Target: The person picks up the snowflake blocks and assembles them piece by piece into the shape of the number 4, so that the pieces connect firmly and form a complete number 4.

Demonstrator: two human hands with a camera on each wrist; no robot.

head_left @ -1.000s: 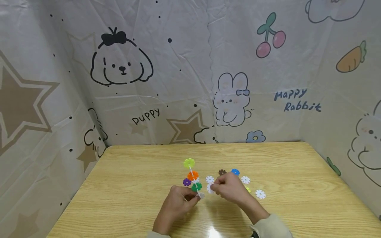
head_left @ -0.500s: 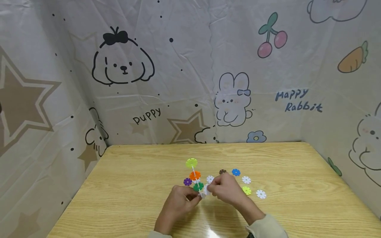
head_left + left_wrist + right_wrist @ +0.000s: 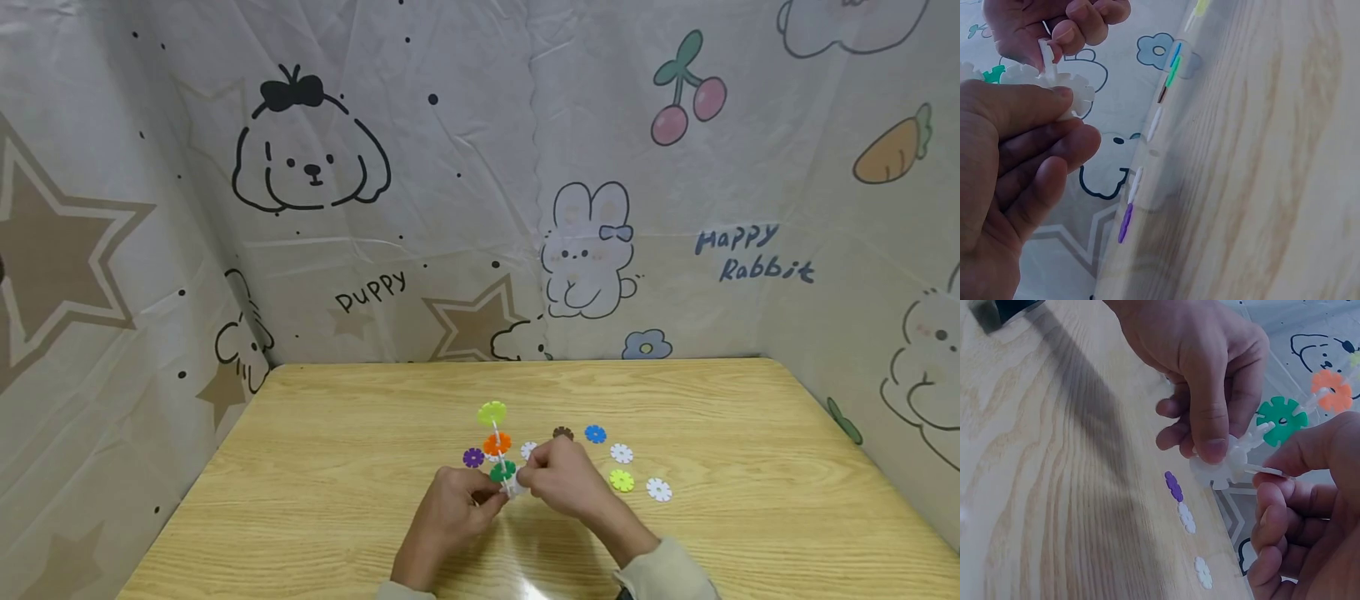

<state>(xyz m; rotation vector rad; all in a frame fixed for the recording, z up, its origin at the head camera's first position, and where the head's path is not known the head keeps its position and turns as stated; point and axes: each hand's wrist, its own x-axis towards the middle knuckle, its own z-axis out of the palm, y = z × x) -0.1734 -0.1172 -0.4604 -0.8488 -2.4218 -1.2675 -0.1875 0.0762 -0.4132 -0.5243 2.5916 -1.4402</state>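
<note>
A chain of notched plastic snowflake discs leans up from my left hand (image 3: 453,512). Yellow-green (image 3: 492,412) tops it, with an orange disc (image 3: 497,444) and a green disc (image 3: 1282,421) lower down, joined by white discs seen edge-on. My left thumb and fingers pinch the white disc (image 3: 1083,94) at the chain's lower end. My right hand (image 3: 566,475) pinches another white disc (image 3: 1209,473) between thumb and fingers. In both wrist views this disc meets the left-held one at an angle, edge to edge; how deep their slots sit is hidden.
Loose discs lie on the wooden table (image 3: 300,467): purple (image 3: 473,457) behind the left hand, and brown (image 3: 562,433), blue (image 3: 596,434), yellow-green (image 3: 622,481) and white (image 3: 659,489) ones around the right. A printed cloth (image 3: 465,208) hangs behind the table.
My right hand has moved left, bringing its white disc against the one in my left hand. The chain's top has swung slightly right. The left hand stays nearly in place.
</note>
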